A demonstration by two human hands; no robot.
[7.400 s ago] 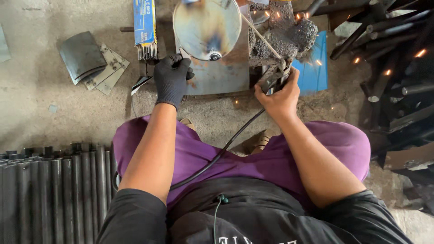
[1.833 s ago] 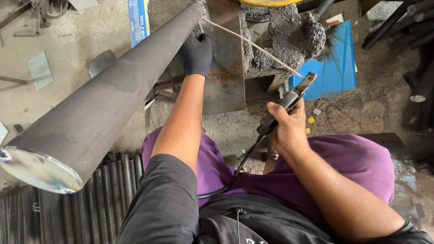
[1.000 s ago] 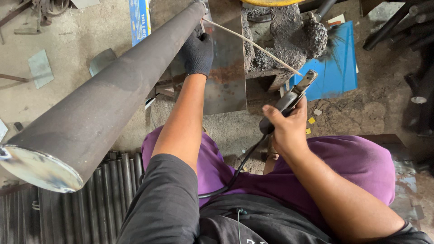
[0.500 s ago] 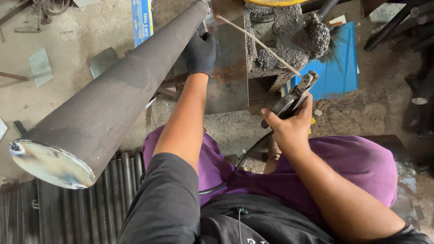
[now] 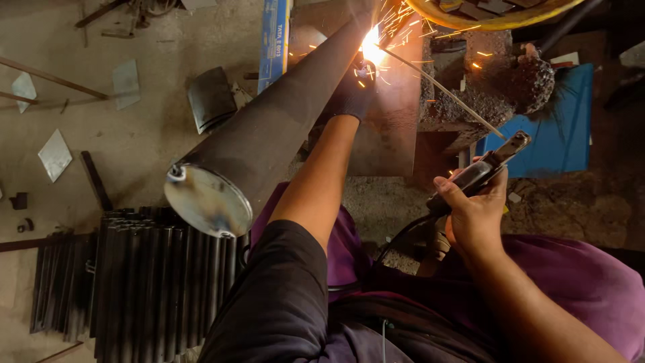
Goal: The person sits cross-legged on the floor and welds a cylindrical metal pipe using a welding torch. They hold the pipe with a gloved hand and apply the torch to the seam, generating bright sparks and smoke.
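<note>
A dusty concrete floor [image 5: 134, 141] littered with metal offcuts [image 5: 55, 154] carries a stack of dark pipes [image 5: 144, 275], a blue sheet [image 5: 561, 128] and a yellow tub [image 5: 490, 13].

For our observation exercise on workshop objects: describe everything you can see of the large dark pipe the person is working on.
The large pipe is a long, dark grey, round tube that looks like steel. Its near end is closed by a shiny, slightly stained metal disc. It slants from lower left up toward the bright sparks at its far end, raised over the bundle of thin black tubes. The gloved left hand steadies it near the far end, where the rod of the holder in the bare right hand meets it.
</note>
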